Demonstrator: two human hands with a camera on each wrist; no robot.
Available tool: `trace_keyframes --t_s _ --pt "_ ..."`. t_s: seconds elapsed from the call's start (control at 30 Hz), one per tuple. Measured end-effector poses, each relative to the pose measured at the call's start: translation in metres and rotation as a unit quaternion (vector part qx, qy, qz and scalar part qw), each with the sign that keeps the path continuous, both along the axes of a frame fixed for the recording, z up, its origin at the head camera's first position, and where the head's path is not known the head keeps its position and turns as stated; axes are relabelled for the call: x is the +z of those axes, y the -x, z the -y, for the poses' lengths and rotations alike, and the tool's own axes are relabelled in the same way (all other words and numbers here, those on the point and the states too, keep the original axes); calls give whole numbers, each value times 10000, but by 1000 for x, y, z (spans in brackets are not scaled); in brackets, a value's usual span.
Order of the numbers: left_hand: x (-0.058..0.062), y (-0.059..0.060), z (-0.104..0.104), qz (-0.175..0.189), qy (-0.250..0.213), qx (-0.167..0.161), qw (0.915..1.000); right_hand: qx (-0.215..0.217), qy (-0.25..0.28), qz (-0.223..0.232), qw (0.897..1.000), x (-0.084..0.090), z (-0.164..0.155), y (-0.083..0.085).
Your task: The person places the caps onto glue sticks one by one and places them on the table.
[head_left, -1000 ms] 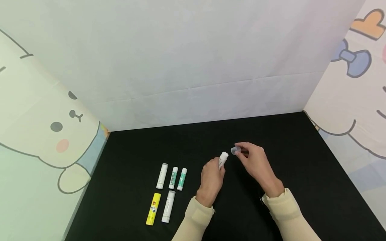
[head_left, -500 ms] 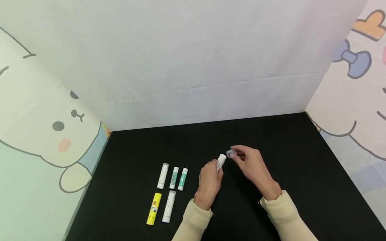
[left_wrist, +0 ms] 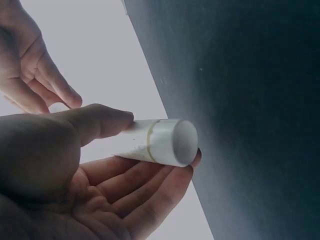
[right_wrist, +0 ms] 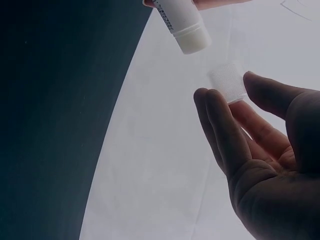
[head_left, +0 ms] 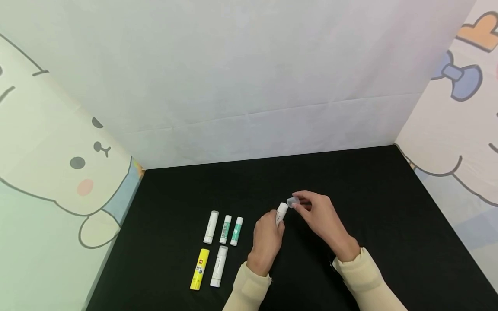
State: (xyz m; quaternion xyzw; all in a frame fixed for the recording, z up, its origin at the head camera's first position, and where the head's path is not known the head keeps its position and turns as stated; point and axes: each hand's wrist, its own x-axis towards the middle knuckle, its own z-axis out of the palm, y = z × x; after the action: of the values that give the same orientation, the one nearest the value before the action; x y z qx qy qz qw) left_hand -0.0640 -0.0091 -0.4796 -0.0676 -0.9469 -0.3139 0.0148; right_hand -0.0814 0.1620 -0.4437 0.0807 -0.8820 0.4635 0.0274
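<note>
Head view: left hand (head_left: pixel 266 235) grips glue stick (head_left: pixel 282 212), right hand (head_left: pixel 317 211) pinches cap (head_left: pixel 292 201)

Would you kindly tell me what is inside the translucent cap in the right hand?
Nothing visible: the cap, pinched by the right hand, sits apart from the glue stick. Its ribbed wall and the fingers hide its interior.

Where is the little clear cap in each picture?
Head: the cap sits mid-frame, pinched by the right hand, just right of the glue stick.
Left wrist: not clearly visible; only the stick in the left hand shows.
Right wrist: cap upper right, at the fingertips.
Shared landmark: the glue stick.
</note>
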Motion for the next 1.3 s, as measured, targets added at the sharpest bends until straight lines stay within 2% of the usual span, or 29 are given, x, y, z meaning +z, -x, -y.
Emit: trace_keyframes --t_s 0.5,0.87,1.17,1.3 --pt "0 -8 8 -58 10 -7 10000 415 23 26 9991 -5 11 -3" --pt "2 -19 12 15 -107 8 9999 533 -4 25 9986 -9 15 -7" --pt "1 -26 14 -144 31 -61 9999 841 -20 91 9964 -11 18 -7" --pt "1 -27 16 -71 -34 -65 9999 1005 -72 138 9948 -11 19 -8"
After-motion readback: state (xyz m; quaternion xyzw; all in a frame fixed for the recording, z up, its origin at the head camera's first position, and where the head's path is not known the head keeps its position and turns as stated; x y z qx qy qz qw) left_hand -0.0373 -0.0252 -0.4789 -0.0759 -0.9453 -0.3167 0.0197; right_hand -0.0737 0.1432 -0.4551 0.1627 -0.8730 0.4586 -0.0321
